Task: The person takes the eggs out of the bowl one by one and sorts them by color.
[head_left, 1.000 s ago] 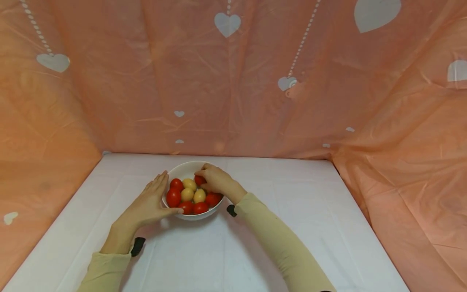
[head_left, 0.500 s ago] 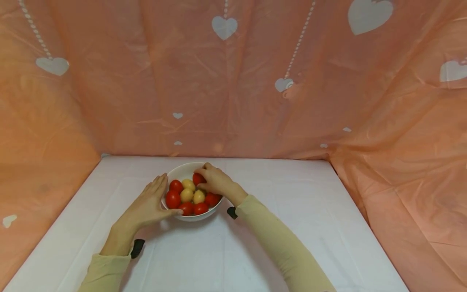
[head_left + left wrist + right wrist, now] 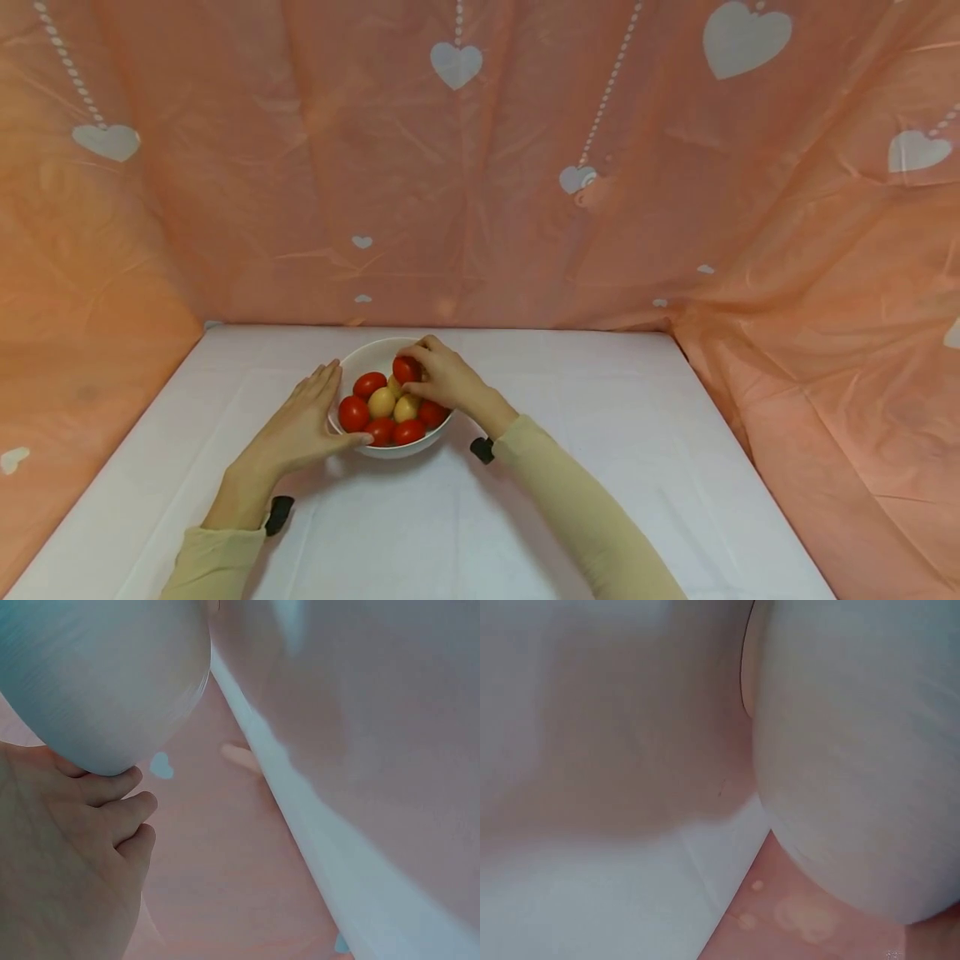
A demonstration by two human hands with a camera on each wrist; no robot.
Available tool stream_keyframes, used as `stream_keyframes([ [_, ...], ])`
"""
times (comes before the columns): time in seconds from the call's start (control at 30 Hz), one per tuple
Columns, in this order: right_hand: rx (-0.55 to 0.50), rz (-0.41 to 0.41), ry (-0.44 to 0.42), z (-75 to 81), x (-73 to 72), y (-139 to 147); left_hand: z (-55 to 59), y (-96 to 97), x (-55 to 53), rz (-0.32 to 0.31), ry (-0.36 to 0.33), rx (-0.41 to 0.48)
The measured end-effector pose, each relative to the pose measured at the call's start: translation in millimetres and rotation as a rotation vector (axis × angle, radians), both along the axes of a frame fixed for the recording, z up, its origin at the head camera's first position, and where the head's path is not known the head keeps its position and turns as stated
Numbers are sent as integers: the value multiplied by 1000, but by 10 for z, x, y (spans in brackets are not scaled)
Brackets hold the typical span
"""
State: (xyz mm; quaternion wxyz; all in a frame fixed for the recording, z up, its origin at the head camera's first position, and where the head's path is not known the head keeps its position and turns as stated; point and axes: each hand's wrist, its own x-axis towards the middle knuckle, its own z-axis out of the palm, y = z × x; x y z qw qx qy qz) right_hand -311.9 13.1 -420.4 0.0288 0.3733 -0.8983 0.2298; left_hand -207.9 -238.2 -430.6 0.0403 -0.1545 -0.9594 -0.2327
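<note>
A white bowl (image 3: 367, 360) holds several red tomatoes (image 3: 353, 414) and a few smaller yellow oval fruits (image 3: 382, 402). My left hand (image 3: 296, 425) rests against its left side, fingers straight along the outer wall and thumb over the near rim. In the left wrist view, the fingertips touch the rounded bowl wall (image 3: 105, 682). With thumb and fingers, my right hand (image 3: 450, 377) pinches a red tomato (image 3: 406, 369) at the bowl's far right, over the other fruit. The right wrist view shows only the bowl's outer side (image 3: 855, 750); the right fingers are hidden there.
A white cloth (image 3: 405, 533) covers the table beneath the bowl. Behind the table and at both sides hangs an orange curtain (image 3: 315, 192) with white hearts. Dark wrist-worn pieces (image 3: 279, 515) show below the forearms.
My right hand has raised its tomato a little, so more of it shows. A red tomato at the back left has rolled over, partly covering a yellow fruit. The left hand stays on the bowl.
</note>
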Motion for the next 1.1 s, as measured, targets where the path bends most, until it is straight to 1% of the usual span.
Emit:
stream_keyframes([
  [0.1, -63, 13, 10, -3, 38, 39, 4, 4, -2, 3, -1, -3],
  [0.33, -216, 7, 32, 14, 152, 149, 10, 26, 6, 12, -6, -20],
  [0.5, -328, 7, 83, 41, 232, 250, -8, 30, 4, 18, 6, -34],
  [0.63, -408, -2, 107, 38, 275, 345, -25, 19, 4, 23, -7, -31],
  [0.77, -502, -1, 105, 29, 321, 464, -34, 5, 3, 27, -21, -33],
  [0.83, -530, -12, 106, 12, 338, 529, -34, 4, 4, 25, -23, -35],
  [1.1, -584, -83, 132, -101, 359, 799, -38, 12, -9, 21, -26, -32],
])
